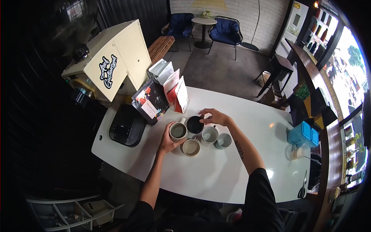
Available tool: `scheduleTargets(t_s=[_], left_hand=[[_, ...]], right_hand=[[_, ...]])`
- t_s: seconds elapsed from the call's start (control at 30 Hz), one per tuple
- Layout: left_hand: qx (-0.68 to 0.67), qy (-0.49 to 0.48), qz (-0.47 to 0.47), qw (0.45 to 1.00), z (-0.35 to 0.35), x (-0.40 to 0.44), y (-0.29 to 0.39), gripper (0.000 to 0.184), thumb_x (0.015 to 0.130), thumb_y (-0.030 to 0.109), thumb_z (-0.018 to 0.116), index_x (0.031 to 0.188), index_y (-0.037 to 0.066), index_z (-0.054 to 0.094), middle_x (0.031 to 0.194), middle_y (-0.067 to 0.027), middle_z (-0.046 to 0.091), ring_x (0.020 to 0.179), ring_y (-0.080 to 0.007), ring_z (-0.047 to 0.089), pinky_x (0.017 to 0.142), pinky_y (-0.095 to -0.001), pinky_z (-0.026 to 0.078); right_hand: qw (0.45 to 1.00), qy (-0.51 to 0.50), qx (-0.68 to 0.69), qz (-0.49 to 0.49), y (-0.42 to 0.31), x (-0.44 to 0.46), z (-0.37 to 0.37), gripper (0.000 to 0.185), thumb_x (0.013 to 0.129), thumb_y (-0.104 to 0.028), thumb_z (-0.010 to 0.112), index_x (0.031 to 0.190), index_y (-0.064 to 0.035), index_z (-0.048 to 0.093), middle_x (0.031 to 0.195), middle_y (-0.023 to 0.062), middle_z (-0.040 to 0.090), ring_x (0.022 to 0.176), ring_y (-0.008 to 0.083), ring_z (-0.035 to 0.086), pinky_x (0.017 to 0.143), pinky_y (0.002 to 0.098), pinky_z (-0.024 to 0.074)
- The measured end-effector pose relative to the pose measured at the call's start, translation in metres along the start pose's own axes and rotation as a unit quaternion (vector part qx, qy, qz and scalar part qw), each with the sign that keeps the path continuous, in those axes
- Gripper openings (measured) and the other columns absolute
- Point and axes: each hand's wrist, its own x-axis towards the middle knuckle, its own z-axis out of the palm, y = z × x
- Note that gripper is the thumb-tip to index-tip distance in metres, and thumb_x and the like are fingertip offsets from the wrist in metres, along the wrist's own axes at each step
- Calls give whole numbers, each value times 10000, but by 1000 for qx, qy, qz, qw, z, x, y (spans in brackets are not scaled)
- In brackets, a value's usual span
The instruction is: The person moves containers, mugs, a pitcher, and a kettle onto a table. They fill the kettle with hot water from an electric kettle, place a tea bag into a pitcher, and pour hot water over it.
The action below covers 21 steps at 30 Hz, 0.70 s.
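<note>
My left hand [168,141] is wrapped round a grey-green mug [178,130] from its left side. At the far side of the group, the fingers of my right hand [213,117] pinch the right edge of a black cup [194,125]; whether they hold its rim or a handle I cannot tell. Close in front of my left hand's mug is a cream mug [191,147]. To the right stand a pale grey mug [210,135] and a smaller grey cup [223,141]. All the cups are upright, near one another.
Left on the white table [247,170] are a black scale-like tray [127,125], a dark printed box [151,101] and several pouches [176,91] beside a cream machine [112,58]. Blue-lidded containers [303,134] and scissors [302,187] lie toward the right edge.
</note>
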Motion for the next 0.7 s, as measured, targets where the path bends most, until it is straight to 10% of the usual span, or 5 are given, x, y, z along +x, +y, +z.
scheduleTargets(t_s=[0.17, 0.33, 0.7], left_hand=[[51, 124, 37, 990, -10, -4, 10, 830, 782, 251, 841, 1424, -5, 382, 1412, -187, 437, 1353, -308, 400, 1151, -433, 297], [-168, 105, 67, 978, 53, -4, 141, 475, 890, 70, 686, 1300, -27, 466, 1324, -171, 514, 1294, -278, 482, 1143, -403, 335], [-310, -478, 120, 813, 441, -159, 333, 237, 984, 81, 573, 1206, 0, 561, 1065, -116, 649, 1011, -194, 640, 920, -334, 497]], right_hand=[[962, 256, -76, 52, -25, -77, -13, 510, 921, -302, 722, 1309, -10, 567, 1183, 143, 619, 955, 191, 658, 820, 317, 565], [867, 473, 153, -21, -19, -276, 23, 398, 985, -279, 624, 1227, 37, 601, 1121, 149, 650, 955, 238, 684, 860, 359, 553], [439, 891, 104, 58, -59, -775, 286, 175, 990, -161, 608, 1040, -1, 657, 905, 65, 676, 817, 127, 654, 748, 266, 544]])
